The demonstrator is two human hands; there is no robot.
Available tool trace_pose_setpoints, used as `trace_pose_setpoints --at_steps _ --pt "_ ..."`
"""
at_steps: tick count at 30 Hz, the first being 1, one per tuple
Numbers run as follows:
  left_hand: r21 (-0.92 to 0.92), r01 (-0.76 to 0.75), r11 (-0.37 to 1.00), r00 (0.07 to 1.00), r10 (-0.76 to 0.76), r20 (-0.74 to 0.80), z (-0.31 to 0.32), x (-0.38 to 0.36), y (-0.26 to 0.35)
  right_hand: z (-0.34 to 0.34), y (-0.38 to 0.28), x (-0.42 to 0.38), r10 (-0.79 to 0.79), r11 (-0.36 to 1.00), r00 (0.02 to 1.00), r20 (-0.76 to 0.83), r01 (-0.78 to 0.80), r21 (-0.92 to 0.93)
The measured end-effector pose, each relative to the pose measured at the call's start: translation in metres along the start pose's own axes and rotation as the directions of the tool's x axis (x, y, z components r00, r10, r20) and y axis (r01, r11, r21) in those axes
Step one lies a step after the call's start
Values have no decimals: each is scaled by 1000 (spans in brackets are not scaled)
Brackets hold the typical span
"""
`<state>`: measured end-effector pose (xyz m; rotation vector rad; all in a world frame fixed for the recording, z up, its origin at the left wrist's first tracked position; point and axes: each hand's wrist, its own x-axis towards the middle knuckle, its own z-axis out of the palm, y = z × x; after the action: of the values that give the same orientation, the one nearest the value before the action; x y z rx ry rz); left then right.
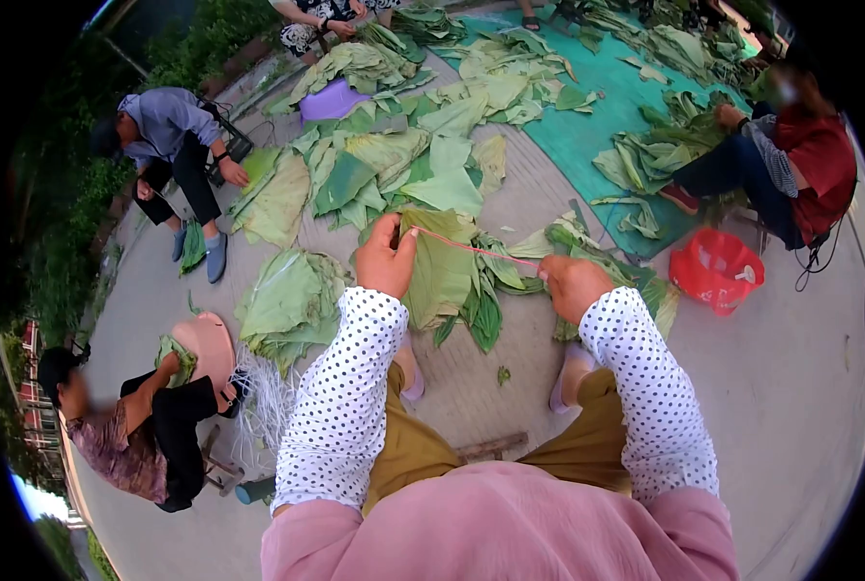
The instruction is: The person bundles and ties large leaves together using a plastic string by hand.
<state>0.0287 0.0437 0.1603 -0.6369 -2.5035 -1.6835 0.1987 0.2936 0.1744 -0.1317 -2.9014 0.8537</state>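
Note:
My left hand is closed at the upper edge of a large broad green leaf, which hangs below and to the right of the fingers. A thin reddish strand stretches taut from its thumb and fingertips across to my right hand, closed on the other end. Whether the strand passes through the leaf is hidden by the fingers. Beneath my hands, more green leaves lie on the concrete. A flat stack of leaves sits left of my left hand.
Loose leaves spread ahead, some on a green tarp. A red plastic bag stands at right, a pink basin and white strings at left. Co-workers sit around: one in blue, one in red, another lower left.

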Motion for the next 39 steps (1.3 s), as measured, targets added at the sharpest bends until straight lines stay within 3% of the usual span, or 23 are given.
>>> trace_pose_setpoints --at_steps 2,4,8,12,14,17,18,20,21,23,27,28,31,34,35,39 --pt "60 14 998 999 -16 37 3 -5 -2 -1 -4 2 9 1000 1000 25 -10 24" --pt "79 -84 993 994 78 71 16 -17 8 3 -4 0 12 1000 999 39 -13 19" --pt "217 -140 966 958 78 275 34 -34 35 1 -8 5 42 999 996 76 -41 -9" --pt "129 -155 979 938 105 331 58 -51 34 3 -9 7 22 999 998 63 -19 -41" --pt "30 -70 997 892 49 449 71 -59 34 10 -6 6 8 1000 999 45 -7 -17" --pt "29 -154 988 877 123 465 85 -74 41 13 -8 6 -23 1000 1000 13 24 -9" --pt "29 -170 985 880 138 455 84 -72 48 5 -12 5 24 999 994 108 -19 -50" --pt "-16 -42 999 865 45 499 81 -72 58 2 -13 7 117 987 963 242 -85 -139" --pt "-17 -51 999 868 53 493 81 -70 54 0 -14 6 111 987 966 234 -79 -143" --pt "-113 114 987 821 -29 570 82 -65 42 -5 -17 0 66 997 996 66 -64 -36" --pt "-55 101 993 800 -48 598 73 -63 50 -8 -28 -1 -58 979 995 -79 72 191" --pt "-15 29 999 800 -14 600 73 -65 51 -8 -32 -1 -79 967 992 -97 100 234" --pt "-1 -74 997 806 60 588 80 -67 39 -2 -23 2 -90 976 996 21 84 199" --pt "-79 -21 997 777 66 626 79 -66 39 2 -18 -1 -107 965 993 -41 113 236" --pt "-98 59 993 772 17 635 76 -66 42 4 -14 -2 -112 961 992 -63 124 248" --pt "-124 199 972 765 -75 639 69 -64 51 25 23 -5 -71 981 997 -21 73 179"
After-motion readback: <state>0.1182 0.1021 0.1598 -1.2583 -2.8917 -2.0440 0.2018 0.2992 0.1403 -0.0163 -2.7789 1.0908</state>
